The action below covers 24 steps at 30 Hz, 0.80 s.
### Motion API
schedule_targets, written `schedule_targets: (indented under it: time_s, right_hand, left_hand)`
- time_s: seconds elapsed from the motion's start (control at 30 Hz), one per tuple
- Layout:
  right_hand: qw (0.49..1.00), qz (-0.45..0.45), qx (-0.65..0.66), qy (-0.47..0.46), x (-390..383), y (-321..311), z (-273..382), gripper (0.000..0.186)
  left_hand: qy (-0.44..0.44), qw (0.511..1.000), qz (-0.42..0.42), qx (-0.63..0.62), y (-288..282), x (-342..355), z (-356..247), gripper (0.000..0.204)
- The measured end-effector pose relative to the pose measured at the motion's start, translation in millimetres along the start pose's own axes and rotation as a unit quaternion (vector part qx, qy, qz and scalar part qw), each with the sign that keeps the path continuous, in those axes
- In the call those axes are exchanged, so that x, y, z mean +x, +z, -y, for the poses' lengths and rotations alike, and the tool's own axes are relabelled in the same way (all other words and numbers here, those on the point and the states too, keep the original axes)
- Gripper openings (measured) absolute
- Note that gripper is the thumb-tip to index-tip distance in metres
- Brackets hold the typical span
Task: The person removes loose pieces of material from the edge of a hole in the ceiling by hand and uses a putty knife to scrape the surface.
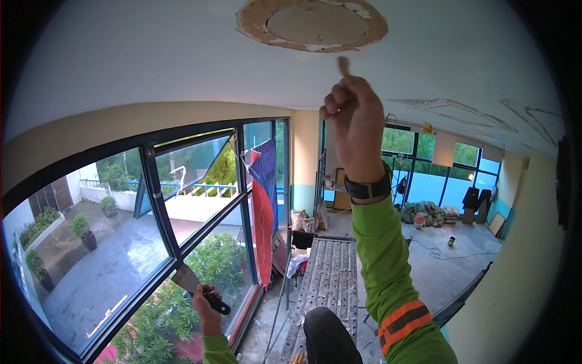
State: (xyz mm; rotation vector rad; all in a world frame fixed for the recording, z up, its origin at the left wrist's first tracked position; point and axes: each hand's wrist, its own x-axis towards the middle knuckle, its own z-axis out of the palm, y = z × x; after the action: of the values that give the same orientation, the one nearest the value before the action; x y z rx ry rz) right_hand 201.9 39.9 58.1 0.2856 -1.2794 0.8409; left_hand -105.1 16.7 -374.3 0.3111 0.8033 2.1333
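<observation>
Raised toward the ceiling, my right hand (356,112) is closed round a short tan strip (344,65); its exact kind is too small to make out. The strip's tip points up, just below a round ceiling patch (318,21) with a rough brown ring and a paler disc inside it. I cannot tell whether the tip touches the ceiling. Lower down, near the window frame, my left hand (209,309) grips a putty knife (187,279) with a wide blade and a black handle. The blade tilts up and to the left, away from the ceiling.
Beneath me runs a perforated metal scaffold plank (327,267), with my dark-clad knee over it. Large dark-framed windows (176,230) stand at left, one pane tilted out. A red and blue cloth (264,212) hangs beside them. Filled sacks (422,213) and a cable lie on the far floor.
</observation>
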Motion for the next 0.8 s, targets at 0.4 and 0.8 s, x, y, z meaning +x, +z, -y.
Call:
schedule_targets:
  time_s: [0.4,0.8]
  right_hand:
    - [0.807,-0.145,-0.379,-0.429,49,4,-2,0.013]
    - [0.87,-0.129,-0.361,-0.311,59,16,-30,0.016]
  left_hand:
    - [0.011,1.0,-0.002,0.005,-3,0,0,0.021]
    - [0.007,1.0,-0.002,-0.003,-3,0,-2,0.022]
